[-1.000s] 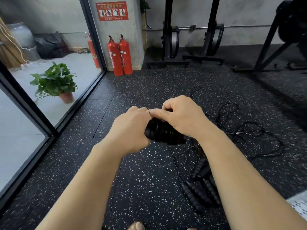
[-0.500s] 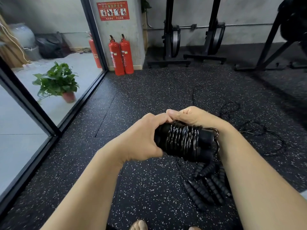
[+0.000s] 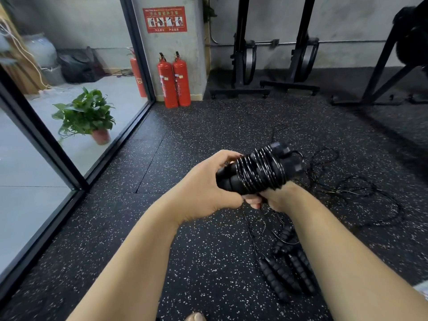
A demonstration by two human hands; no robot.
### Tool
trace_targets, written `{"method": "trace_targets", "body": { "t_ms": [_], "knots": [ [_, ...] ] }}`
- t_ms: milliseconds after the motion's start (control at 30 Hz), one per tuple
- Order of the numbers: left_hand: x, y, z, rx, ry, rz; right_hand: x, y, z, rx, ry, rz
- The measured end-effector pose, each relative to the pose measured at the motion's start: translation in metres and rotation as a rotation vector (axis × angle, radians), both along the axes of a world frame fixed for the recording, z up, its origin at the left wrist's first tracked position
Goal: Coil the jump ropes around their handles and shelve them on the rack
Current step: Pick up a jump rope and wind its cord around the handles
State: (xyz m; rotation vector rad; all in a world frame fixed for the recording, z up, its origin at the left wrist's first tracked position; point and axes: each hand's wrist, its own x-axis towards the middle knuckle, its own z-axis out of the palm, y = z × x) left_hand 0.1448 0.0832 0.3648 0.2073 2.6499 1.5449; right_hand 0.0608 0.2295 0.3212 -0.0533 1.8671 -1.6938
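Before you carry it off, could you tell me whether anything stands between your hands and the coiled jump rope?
Nothing does: the left hand and the right hand both grip the coiled jump rope directly.

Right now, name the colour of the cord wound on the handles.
The cord on the handles is black, flecked white; head view.

Black speckled floor (image 3: pixel 208 135) w/ 2 red extinguishers (image 3: pixel 174 82) upright side by side at the base of a grey pillar (image 3: pixel 196 54), red sign (image 3: pixel 165 19) on the pillar above them. Left: glass wall (image 3: pixel 27 216) in black frame; behind it a potted plant (image 3: pixel 85 114), a 3rd extinguisher (image 3: pixel 137 75), black bag (image 3: pixel 76 66) & pale jar (image 3: pixel 40 48). At the back wall, 2 black stands (image 3: pixel 240 54) w/ a pipe (image 3: pixel 347 41) running behind, and an angled black strut (image 3: pixel 382 66) far right.
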Motion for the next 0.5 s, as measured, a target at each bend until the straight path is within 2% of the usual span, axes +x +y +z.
{"method": "trace_targets", "body": {
  "t_ms": [67,167,333,500],
  "knots": [
    [-0.005,-0.003,-0.004,0.048,0.024,0.069,0.003,-0.008,-0.005,0.115,0.085,0.049],
    [-0.011,-0.009,-0.011,0.022,0.052,0.220,0.014,-0.019,0.003,0.237,0.146,0.051],
    [-0.014,-0.016,-0.017,-0.072,0.042,0.387,0.020,-0.030,-0.002,0.205,0.394,-0.007],
    [-0.018,-0.020,-0.024,-0.162,0.064,0.441,0.023,-0.030,0.005,0.312,0.486,0.117]
  ]
}}
